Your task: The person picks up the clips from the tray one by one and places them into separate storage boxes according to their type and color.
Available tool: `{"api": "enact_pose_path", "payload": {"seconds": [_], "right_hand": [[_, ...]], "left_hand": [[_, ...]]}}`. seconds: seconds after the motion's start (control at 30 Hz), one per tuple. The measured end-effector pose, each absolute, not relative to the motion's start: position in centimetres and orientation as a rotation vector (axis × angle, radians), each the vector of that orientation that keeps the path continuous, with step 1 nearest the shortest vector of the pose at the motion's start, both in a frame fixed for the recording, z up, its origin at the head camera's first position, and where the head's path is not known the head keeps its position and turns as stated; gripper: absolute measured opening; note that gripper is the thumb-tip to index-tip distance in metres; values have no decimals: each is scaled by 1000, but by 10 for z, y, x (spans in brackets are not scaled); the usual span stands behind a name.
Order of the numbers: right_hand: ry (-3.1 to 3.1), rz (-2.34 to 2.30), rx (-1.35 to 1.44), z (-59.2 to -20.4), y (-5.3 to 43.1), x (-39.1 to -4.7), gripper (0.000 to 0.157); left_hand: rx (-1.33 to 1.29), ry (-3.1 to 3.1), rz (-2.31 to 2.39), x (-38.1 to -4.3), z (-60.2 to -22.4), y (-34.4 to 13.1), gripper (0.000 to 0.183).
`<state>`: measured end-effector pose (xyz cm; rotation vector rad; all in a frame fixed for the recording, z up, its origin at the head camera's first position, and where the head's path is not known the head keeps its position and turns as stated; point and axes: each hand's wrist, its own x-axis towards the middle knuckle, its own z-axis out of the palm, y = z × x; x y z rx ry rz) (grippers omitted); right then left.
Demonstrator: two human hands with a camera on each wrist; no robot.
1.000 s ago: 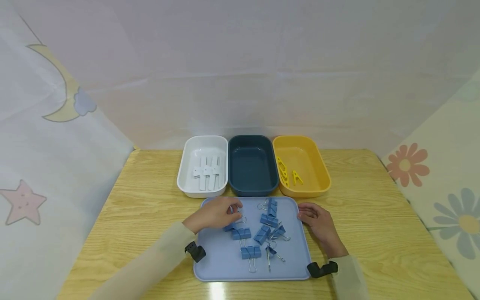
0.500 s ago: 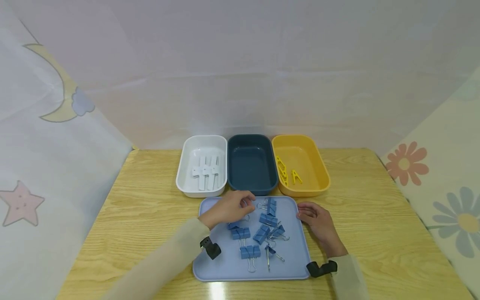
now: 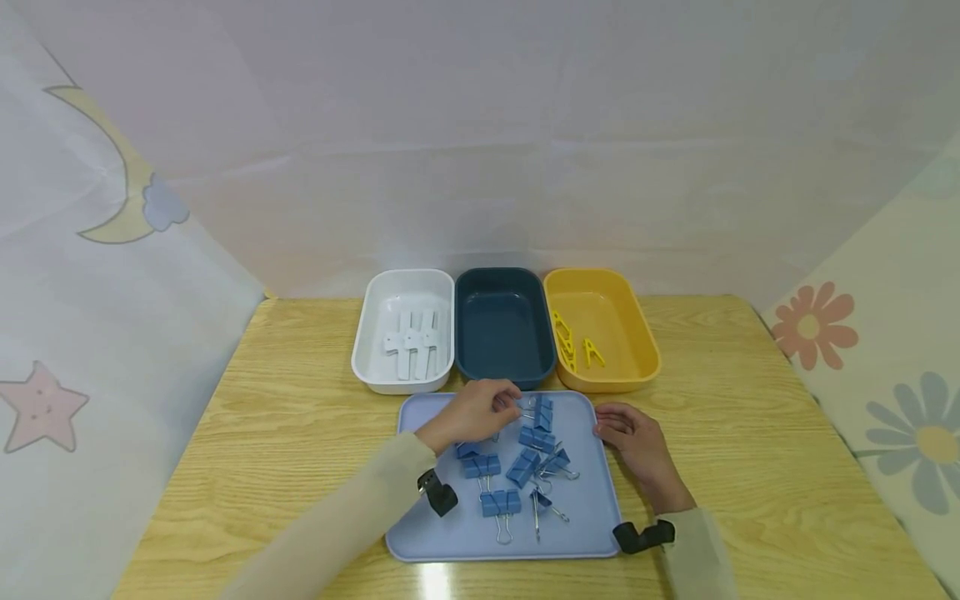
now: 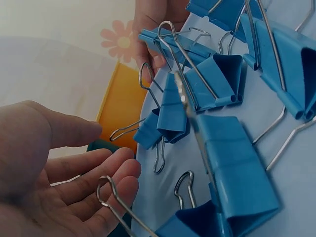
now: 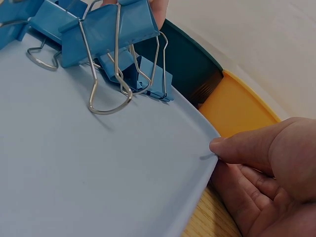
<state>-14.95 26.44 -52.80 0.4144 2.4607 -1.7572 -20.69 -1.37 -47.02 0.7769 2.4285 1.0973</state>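
Note:
Several blue binder clips [image 3: 500,503] with silver wire handles lie scattered on a pale blue tray [image 3: 427,533]. My left hand [image 3: 480,410] hovers over the tray's far part, its fingertips close to the wire handles of a binder clip [image 3: 543,413] near the far edge. In the left wrist view its thumb [image 4: 79,131] stands apart from the loosely bent fingers [image 4: 116,170], nothing between them. My right hand [image 3: 641,450] pinches the tray's right rim near the far corner, with the thumb [image 5: 232,145] on top of the rim. The left hand hides part of the tray.
Beyond the tray stand three bins side by side. The white bin [image 3: 362,358] holds several white clips [image 3: 408,342], and the dark teal bin [image 3: 502,325] is in the middle. In the yellow bin [image 3: 645,350] lie several yellow clips [image 3: 592,352]. All stand on a wooden table [image 3: 277,400].
My left hand has moved right across the tray's far part, from the left-side clips toward the clip near the far edge. The right hand has stayed at the rim.

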Motion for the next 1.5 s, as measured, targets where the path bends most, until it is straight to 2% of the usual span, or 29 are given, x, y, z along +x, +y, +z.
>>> {"api": "enact_pose_path", "payload": {"seconds": [0.77,1.5], "right_hand": [[2461,-1755,403,-527,263,-150,37],[2472,-1732,407,-528,265,-150,37]], "left_hand": [[756,2462,1069,-210,-479,9,29],[669,2407,1256,-204,-478,20,14]]}}
